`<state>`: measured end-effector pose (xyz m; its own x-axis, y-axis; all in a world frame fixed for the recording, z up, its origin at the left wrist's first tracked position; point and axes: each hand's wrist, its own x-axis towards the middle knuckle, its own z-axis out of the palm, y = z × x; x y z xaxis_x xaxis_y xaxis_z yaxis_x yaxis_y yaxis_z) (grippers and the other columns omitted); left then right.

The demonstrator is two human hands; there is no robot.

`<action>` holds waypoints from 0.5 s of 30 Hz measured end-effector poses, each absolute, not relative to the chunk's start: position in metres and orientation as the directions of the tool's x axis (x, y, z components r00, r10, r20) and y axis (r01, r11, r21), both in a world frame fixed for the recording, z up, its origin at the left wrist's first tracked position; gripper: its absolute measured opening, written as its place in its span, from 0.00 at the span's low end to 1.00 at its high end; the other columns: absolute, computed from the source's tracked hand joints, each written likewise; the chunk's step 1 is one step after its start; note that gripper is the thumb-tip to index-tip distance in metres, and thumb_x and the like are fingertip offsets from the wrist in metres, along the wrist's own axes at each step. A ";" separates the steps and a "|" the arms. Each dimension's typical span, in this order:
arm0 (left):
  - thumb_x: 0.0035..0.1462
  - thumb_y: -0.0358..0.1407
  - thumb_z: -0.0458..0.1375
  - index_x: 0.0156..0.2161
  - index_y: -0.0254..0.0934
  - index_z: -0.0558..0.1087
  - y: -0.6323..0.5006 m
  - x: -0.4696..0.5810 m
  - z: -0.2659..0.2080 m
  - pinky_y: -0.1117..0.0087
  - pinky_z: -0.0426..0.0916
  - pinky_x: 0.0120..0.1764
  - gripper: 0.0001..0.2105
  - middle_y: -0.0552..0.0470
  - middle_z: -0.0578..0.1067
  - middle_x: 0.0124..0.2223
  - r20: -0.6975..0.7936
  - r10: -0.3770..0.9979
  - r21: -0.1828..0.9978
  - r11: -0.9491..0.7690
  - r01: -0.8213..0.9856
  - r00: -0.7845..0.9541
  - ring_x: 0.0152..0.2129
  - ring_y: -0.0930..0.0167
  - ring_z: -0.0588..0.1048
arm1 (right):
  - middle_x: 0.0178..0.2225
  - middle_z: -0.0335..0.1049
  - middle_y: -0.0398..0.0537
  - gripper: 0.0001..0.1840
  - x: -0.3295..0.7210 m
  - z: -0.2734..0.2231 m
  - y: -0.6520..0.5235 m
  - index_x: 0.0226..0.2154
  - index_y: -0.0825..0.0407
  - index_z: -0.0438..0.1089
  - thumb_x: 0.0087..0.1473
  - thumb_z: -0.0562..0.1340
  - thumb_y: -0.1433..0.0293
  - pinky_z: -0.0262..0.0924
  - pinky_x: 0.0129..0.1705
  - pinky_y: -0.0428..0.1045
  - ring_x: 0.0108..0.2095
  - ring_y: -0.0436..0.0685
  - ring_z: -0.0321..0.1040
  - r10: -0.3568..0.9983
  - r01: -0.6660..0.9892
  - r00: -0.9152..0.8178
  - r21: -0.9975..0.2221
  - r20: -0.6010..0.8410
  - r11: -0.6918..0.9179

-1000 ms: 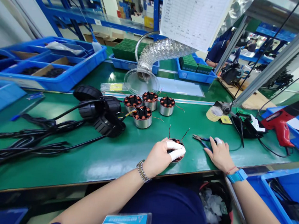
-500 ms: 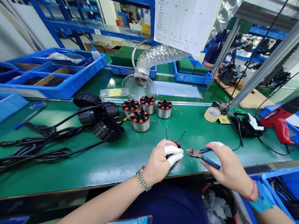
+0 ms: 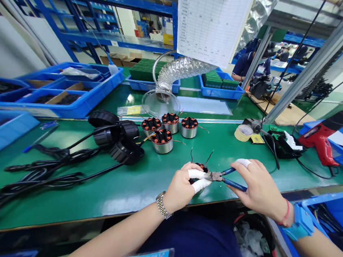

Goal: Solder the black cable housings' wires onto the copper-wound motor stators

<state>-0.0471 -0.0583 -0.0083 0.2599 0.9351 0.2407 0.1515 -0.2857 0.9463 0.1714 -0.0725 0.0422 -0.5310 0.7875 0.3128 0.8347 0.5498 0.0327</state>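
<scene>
Copper-wound stator (image 3: 201, 167) sits near the front edge of the bench (image 3: 97, 194), where the left hand (image 3: 182, 183) pinches it in its grip. The right hand (image 3: 261, 191) has its grip wrapped around blue-handled pliers (image 3: 215, 176). Because the plier tips are beside the covered fingertips (image 3: 200, 184), a small slip could nip a finger.

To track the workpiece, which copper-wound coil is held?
The single coil in the left hand, set apart in front; the other four coils stand clustered farther back.
</scene>
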 end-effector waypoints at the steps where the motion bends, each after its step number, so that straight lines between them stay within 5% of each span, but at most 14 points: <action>1: 0.47 0.33 0.61 0.28 0.37 0.77 -0.058 -0.047 -0.008 0.66 0.67 0.39 0.03 0.48 0.73 0.33 0.243 0.934 0.945 -0.289 0.154 0.261 0.34 0.68 0.71 | 0.39 0.64 0.57 0.21 0.171 0.043 -0.073 0.44 0.55 0.63 0.50 0.58 0.60 0.54 0.42 0.57 0.39 0.61 0.60 0.791 0.835 -0.532 0.031 0.302 0.549; 15: 0.46 0.32 0.62 0.29 0.37 0.77 -0.058 -0.047 -0.009 0.64 0.66 0.40 0.03 0.47 0.72 0.34 0.245 0.937 0.948 -0.285 0.140 0.249 0.35 0.67 0.71 | 0.27 0.61 0.49 0.15 0.176 0.032 -0.070 0.39 0.54 0.66 0.50 0.57 0.62 0.52 0.29 0.49 0.28 0.55 0.58 0.783 0.828 -0.560 0.152 0.269 0.540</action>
<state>-0.0473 -0.0582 -0.0092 0.2494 0.9369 0.2449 0.1398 -0.2851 0.9482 0.1758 -0.0703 0.0321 -0.5603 0.7832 0.2694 0.8278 0.5399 0.1521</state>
